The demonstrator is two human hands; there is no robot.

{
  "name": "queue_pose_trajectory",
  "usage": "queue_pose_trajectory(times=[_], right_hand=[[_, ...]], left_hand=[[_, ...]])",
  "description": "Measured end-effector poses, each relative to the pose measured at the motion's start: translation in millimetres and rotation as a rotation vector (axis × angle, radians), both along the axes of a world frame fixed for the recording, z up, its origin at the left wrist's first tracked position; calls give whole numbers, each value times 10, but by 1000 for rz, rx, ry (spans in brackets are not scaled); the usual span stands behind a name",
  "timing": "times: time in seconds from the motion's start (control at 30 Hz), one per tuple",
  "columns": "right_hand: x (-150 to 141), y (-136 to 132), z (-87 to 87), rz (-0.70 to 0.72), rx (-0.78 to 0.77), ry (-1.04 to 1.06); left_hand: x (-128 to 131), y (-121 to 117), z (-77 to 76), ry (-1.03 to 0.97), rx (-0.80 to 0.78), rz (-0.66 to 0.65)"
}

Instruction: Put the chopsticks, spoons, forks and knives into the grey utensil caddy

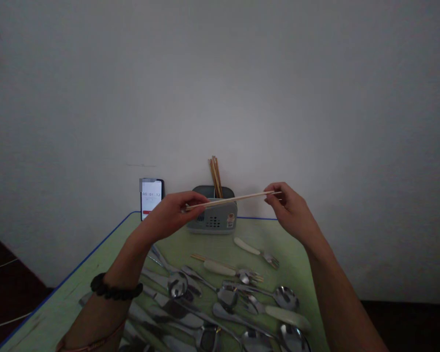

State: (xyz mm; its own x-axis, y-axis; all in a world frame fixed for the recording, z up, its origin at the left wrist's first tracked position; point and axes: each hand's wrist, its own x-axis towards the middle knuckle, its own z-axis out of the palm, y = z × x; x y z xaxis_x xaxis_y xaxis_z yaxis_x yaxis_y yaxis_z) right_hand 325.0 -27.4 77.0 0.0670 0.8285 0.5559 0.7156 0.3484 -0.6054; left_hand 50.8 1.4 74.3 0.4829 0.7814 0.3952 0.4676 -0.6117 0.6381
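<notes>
Pale wooden chopsticks [238,198] stretch almost level between my two hands, in front of the grey utensil holder. My left hand [176,210] pinches them near one end, and my right hand [284,203] has its fingers closed at the other end. Just behind and below them stands the grey holder [220,222], with dark holes and a small sticker on its front. Several brown chopsticks [215,176] lean upright inside it. A fork with a cream handle [247,246] lies below my right hand.
Spoons, forks and knives lie strewn over the green table, among them a spoon [178,284] and a cream-handled fork [286,315]. A phone [151,198] showing a timer leans against the white wall [220,88]. Blue trim [95,249] edges the table.
</notes>
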Motion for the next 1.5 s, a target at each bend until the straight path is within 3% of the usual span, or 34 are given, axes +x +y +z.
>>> queue_pose_trajectory(times=[0.07,0.17,0.23,0.33,0.5,0.77,1.1,1.5], right_hand=[[-13,-39,1,24,-75,-188],[-80,-111,6,219,-297,-382],[-156,-149,10,379,-435,-405],[-267,-173,14,523,-548,-358],[-327,-173,45,532,-502,-360],[-320,-184,90,544,-510,-326],[-324,-168,38,580,-600,-326],[-346,-146,4,590,-526,-349]], left_hand=[[68,-41,8,-137,-3,28],[187,-90,2,-386,-59,28],[255,-103,-6,-495,-87,6],[321,-96,-25,-502,-138,-56],[352,-66,-66,-510,-222,-139],[363,-64,-55,-639,-258,-79],[364,-43,-106,-558,-244,-75],[365,-52,-108,-454,-229,-86]])
